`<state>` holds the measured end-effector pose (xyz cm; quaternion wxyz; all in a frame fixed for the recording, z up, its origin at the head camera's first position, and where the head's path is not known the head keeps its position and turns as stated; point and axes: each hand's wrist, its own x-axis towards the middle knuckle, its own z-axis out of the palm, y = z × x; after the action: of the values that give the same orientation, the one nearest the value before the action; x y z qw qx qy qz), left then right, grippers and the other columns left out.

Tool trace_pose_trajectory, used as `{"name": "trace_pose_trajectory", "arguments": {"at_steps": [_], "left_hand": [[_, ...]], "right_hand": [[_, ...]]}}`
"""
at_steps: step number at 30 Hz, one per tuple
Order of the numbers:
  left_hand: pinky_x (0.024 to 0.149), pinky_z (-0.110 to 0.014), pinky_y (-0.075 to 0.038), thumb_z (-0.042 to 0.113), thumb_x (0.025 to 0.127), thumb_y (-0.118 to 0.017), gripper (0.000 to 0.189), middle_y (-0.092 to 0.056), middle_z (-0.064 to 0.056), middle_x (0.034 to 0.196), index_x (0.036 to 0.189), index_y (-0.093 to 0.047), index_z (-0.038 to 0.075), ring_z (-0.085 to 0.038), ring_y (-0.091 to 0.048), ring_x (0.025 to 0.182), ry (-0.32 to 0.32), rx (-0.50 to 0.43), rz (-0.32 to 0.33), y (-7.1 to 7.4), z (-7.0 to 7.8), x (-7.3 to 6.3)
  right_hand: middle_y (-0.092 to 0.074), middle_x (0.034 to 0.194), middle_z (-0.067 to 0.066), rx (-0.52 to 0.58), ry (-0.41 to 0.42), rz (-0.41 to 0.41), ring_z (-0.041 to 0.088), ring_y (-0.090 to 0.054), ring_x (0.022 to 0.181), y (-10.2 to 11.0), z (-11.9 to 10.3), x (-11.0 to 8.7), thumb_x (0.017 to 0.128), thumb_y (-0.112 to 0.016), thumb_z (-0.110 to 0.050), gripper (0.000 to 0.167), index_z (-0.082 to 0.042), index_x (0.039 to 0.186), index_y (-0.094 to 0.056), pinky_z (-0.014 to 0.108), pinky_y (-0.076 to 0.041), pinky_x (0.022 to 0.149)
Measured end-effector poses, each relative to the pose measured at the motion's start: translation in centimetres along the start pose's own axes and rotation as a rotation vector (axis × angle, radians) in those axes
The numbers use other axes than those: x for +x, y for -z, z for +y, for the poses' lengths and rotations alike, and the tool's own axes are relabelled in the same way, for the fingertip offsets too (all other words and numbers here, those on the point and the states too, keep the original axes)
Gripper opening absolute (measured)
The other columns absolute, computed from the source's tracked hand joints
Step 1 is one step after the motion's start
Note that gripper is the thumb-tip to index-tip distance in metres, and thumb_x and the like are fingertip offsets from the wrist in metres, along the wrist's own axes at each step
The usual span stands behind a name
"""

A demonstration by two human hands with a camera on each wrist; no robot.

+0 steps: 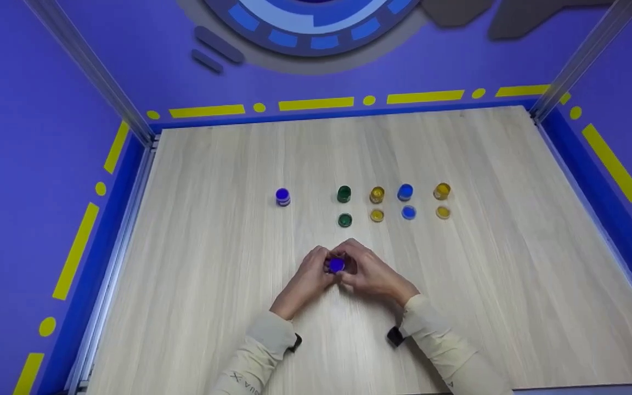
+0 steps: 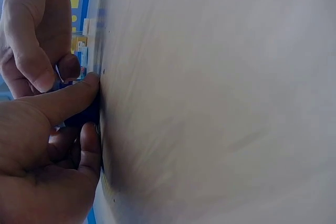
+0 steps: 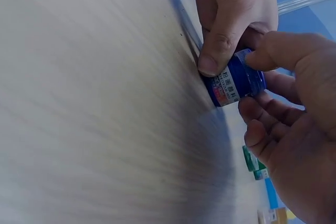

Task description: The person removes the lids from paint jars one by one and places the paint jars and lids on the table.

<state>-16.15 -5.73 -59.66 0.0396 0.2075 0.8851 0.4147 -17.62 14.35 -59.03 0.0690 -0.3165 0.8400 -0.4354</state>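
Between the two hands, low over the tabletop, is a small purple paint jar point(image 1: 337, 265), which looks dark blue in the right wrist view. My left hand point(image 1: 310, 277) grips its labelled body point(image 3: 227, 85), thumb pressed against the side. The right hand point(image 1: 372, 271) holds the jar's lid end point(image 3: 254, 80) between thumb and fingers. In the left wrist view the jar point(image 2: 83, 116) is mostly hidden behind the left fingers.
Behind the hands stand another purple jar point(image 1: 282, 197), a green jar point(image 1: 344, 194), a yellow jar point(image 1: 377, 195), a blue jar point(image 1: 405, 192) and a second yellow jar point(image 1: 442, 191). Matching lids, such as the green lid point(image 1: 345, 220), lie before all but the purple one.
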Motion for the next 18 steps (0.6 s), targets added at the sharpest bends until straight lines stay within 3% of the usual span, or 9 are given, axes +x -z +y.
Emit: {"name": "trace_pose_trajectory", "arguments": {"at_steps": [5, 12, 18], "left_hand": [[0.089, -0.038, -0.049, 0.013, 0.088, -0.083, 0.031, -0.059, -0.007, 0.104, 0.106, -0.059, 0.002, -0.024, -0.057, 0.098, 0.003, -0.008, 0.0, 0.2, 0.0, 0.0], [0.088, -0.037, -0.048, 0.012, 0.086, -0.084, 0.031, -0.059, -0.006, 0.101, 0.104, -0.061, 0.002, -0.023, -0.056, 0.096, 0.03, -0.03, 0.006, 0.2, 0.0, 0.1], [0.087, -0.037, -0.048, 0.018, 0.087, -0.084, 0.034, -0.058, -0.006, 0.101, 0.106, -0.06, 0.002, -0.022, -0.055, 0.096, 0.013, -0.018, 0.005, 0.0, -0.2, 0.0]], "right_hand": [[-0.061, 0.116, 0.014, 0.015, -0.069, 0.101, 0.022, -0.059, 0.096, -0.4, -0.2, -0.4, 0.088, -0.084, -0.026, 0.056, 0.0, 0.132, -0.059, 0.035, -0.051, 0.082], [-0.062, 0.101, 0.012, -0.006, -0.068, 0.272, 0.022, -0.058, 0.088, -1.5, -0.8, -1.0, 0.084, -0.087, -0.022, 0.048, 0.003, 0.117, -0.064, 0.03, -0.049, 0.074], [-0.06, 0.102, 0.007, -0.074, -0.072, 0.322, 0.02, -0.057, 0.089, -2.6, -1.4, -1.2, 0.085, -0.086, -0.024, 0.043, -0.001, 0.115, -0.064, 0.031, -0.05, 0.075]]}}
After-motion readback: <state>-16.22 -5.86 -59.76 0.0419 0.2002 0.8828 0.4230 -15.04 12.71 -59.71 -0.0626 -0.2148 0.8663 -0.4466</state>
